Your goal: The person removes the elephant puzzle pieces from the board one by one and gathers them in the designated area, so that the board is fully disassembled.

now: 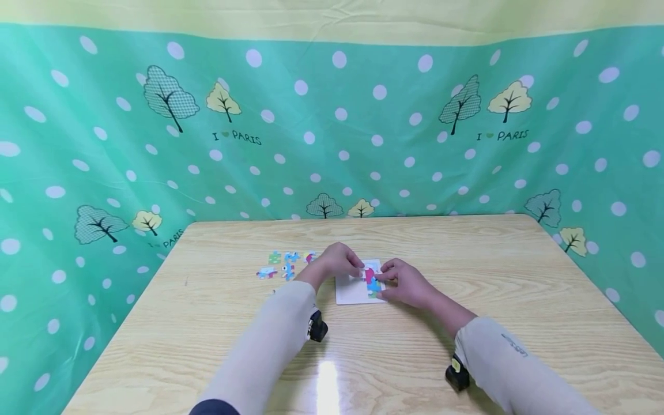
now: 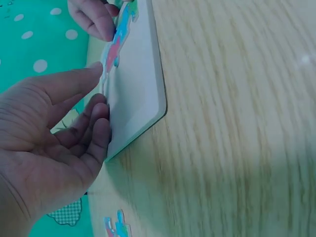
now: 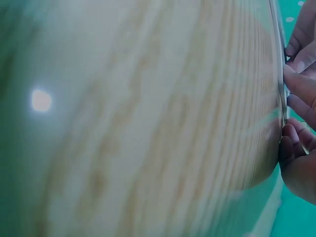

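Left sleeve [image 1: 275, 328] partly hides loose puzzle pieces [image 1: 288, 272] on the tabletop [image 1: 467, 248]; at the white board [image 1: 350, 293], right hand [image 1: 408, 285] fingers are parted, left hand [image 1: 336, 260] fingers bent, grip unclear.

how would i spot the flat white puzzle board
Find the pale wood-grain table before the green polka-dot curtain. Near the table's middle, right of the small multicoloured jigsaw pieces, lies the flat white puzzle board. Unlike those pieces, it is far larger, straight-edged and mostly plain white, with a red-and-blue puzzle section towards its right side.

Polka-dot green cloth [image 1: 290, 127] behind wooden table [image 1: 519, 276]
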`<state>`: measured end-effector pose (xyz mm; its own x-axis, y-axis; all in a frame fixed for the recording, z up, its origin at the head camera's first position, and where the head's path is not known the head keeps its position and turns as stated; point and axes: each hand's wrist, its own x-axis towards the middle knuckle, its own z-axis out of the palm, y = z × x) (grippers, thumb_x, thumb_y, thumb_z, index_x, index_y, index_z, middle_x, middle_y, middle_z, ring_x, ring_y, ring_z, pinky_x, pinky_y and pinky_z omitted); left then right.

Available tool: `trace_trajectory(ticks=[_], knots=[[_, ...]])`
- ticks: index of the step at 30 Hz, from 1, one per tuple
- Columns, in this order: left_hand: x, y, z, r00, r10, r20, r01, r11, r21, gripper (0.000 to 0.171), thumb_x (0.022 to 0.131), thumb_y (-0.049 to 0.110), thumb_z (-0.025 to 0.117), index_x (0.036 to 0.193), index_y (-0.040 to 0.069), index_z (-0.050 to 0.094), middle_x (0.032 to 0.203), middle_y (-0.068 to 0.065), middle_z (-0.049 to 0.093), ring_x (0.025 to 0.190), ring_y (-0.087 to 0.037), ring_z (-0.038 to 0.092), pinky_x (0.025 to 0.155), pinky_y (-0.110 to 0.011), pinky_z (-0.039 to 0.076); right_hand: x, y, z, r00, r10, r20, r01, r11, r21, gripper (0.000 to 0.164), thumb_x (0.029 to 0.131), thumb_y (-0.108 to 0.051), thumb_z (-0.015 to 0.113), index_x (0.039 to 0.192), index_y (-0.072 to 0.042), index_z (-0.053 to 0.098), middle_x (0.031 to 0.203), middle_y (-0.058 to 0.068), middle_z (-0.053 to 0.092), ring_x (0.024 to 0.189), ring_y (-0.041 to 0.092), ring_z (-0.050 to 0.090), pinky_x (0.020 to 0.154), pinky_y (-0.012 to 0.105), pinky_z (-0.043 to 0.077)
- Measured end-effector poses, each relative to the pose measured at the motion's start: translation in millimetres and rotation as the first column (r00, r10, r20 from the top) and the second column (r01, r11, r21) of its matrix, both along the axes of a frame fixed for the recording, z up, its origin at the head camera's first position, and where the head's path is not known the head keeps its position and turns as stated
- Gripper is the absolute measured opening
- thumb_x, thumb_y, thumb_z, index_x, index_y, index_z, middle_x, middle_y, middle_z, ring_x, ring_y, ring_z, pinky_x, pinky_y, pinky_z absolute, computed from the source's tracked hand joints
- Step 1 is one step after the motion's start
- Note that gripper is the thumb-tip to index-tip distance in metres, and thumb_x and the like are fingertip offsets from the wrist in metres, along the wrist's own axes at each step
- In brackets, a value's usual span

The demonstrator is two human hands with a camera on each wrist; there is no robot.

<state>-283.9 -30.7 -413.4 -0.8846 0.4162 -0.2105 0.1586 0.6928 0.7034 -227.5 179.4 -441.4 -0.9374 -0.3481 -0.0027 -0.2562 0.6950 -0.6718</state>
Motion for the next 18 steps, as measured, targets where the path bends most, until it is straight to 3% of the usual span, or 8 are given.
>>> trace_trajectory(ticks=[6,12,18], knots=[[3.2,8,-5.0,0.999,0.022,-0.028,-0.022,1.0,-0.015,0.017,0.078,0.013,0.083,0.094,0.014,0.078,0.083,0.005,0.069,0.081,-0.013,0.059,0.08,-0.03,0.049,1.2,0,-0.1,1.0,0.011,-0.009,-0.011,1.0,-0.015,0.043,0.08,-0.019,0.082,0.118,-0.003,0.069,0.123,0.01,0.055,0.113,0.029,0.053,0.096,0.045,0.045],[5.6,11,-10.1,0.998,0.049,-0.026,-0.049,0.999,-0.004,0.017,0.077,0.015,0.084,0.093,0.015,0.078,0.087,0.005,0.067,0.087,-0.015,0.058,0.088,-0.034,0.048,1.3,0,-0.8,1.0,0.007,0.001,-0.007,1.0,-0.028,0.043,0.08,-0.019,0.082,0.117,-0.002,0.069,0.123,0.01,0.054,0.113,0.03,0.052,0.097,0.045,0.045],[6.2,13,-12.5,0.998,0.056,-0.026,-0.056,0.998,-0.004,0.015,0.078,0.014,0.083,0.092,0.015,0.077,0.087,0.005,0.065,0.087,-0.014,0.056,0.088,-0.033,0.047,0.6,0,-1.9,1.0,0.004,0.008,-0.004,0.999,-0.038,0.042,0.08,-0.019,0.082,0.117,-0.004,0.069,0.124,0.008,0.054,0.114,0.029,0.052,0.097,0.046,0.044]])
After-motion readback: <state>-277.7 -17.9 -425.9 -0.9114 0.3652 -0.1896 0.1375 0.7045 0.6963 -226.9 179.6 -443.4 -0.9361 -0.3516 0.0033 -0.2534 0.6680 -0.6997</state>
